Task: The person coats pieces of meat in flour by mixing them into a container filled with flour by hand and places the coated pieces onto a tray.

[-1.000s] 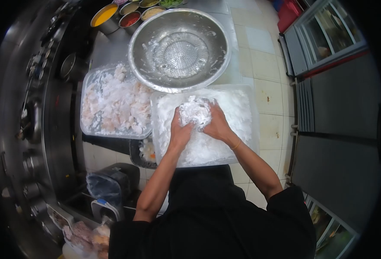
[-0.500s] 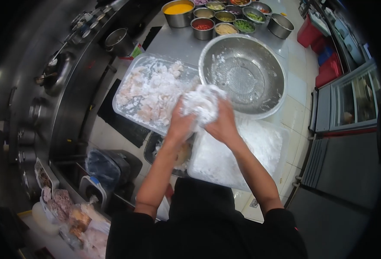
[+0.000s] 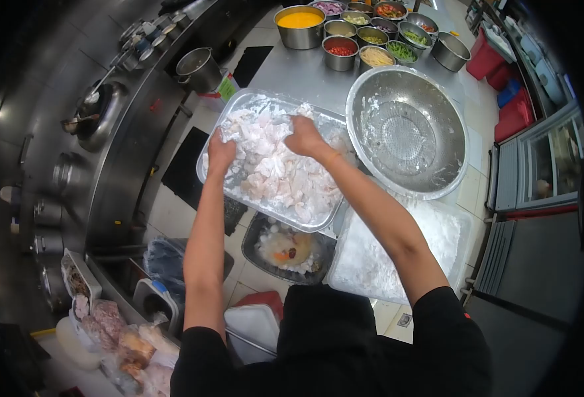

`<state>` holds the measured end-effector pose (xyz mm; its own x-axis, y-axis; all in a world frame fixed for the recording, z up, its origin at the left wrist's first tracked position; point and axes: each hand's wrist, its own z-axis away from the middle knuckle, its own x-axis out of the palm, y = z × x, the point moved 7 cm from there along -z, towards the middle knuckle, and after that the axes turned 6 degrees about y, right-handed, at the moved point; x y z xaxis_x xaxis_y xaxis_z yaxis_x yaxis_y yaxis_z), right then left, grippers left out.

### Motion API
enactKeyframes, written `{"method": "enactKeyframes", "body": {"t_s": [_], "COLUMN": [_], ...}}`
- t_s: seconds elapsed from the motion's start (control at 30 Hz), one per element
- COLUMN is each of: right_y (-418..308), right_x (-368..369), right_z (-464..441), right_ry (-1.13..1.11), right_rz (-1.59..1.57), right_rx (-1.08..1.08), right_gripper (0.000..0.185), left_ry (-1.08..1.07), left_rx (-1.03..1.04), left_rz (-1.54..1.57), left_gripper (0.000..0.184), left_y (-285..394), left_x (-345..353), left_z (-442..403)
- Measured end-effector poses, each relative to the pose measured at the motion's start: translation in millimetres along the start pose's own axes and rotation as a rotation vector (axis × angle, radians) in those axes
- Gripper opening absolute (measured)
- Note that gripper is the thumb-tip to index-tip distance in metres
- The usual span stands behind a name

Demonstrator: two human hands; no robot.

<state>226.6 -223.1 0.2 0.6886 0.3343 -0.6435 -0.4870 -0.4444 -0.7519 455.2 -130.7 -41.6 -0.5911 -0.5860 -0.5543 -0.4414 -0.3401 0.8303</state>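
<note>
Pale, flour-coated pieces (image 3: 282, 175), which look like raw meat, are spread through a shallow metal tray (image 3: 245, 99). My left hand (image 3: 222, 153) is at the tray's left side, touching the pieces, its fingertips partly hidden among them. Toward the tray's far right, my right hand (image 3: 305, 137) is on the pieces too, thumb apart from the fingers. Both hands look open, with floured pieces lying between them. A large steel bowl (image 3: 408, 132), smeared with white flour, stands right of the tray. Nearer to me is a white container (image 3: 398, 251) of flour, beneath my right forearm.
A dark tub (image 3: 285, 248) with food scraps sits below the tray. Steel pots of cut vegetables (image 3: 340, 51) and a pot of yellow liquid (image 3: 300, 26) line the counter's far end. A stove counter (image 3: 123, 145) runs along the left, a glass-door fridge (image 3: 550, 162) along the right.
My hands have moved left and away from me, from beside the bowl to over the tray, and spread apart. The white floured clump they held now lies among the tray's pieces.
</note>
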Motion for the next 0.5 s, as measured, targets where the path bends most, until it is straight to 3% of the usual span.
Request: {"method": "enactKeyframes", "body": {"t_s": [0.07, 0.13, 0.23, 0.33, 0.43, 0.5], "right_y": [3, -11, 30, 44, 105, 134], "right_x": [-34, -89, -143, -210, -213, -192], "right_z": [26, 69, 133, 211, 301, 354], "right_ry": [-0.026, -0.018, 0.100, 0.097, -0.120, -0.267], "right_rz": [-0.095, -0.088, -0.335, -0.055, 0.360, 0.584], "right_rx": [0.117, 0.081, 0.059, 0.211, 0.521, 0.686], "right_gripper": [0.049, 0.044, 0.030, 0.033, 0.052, 0.091], "left_ry": [0.018, -0.006, 0.025, -0.072, 0.011, -0.018], "left_rx": [0.005, -0.022, 0.238, 0.302, 0.323, 0.331], "left_rz": [-0.141, -0.204, -0.522, -0.339, -0.348, -0.243], "left_gripper": [0.054, 0.055, 0.049, 0.043, 0.044, 0.041], "left_y": [1, 9, -51, -49, 27, 69], "left_x": [-9, -12, 4, 10, 8, 17], "left_z": [-4, 3, -29, -27, 25, 68]}}
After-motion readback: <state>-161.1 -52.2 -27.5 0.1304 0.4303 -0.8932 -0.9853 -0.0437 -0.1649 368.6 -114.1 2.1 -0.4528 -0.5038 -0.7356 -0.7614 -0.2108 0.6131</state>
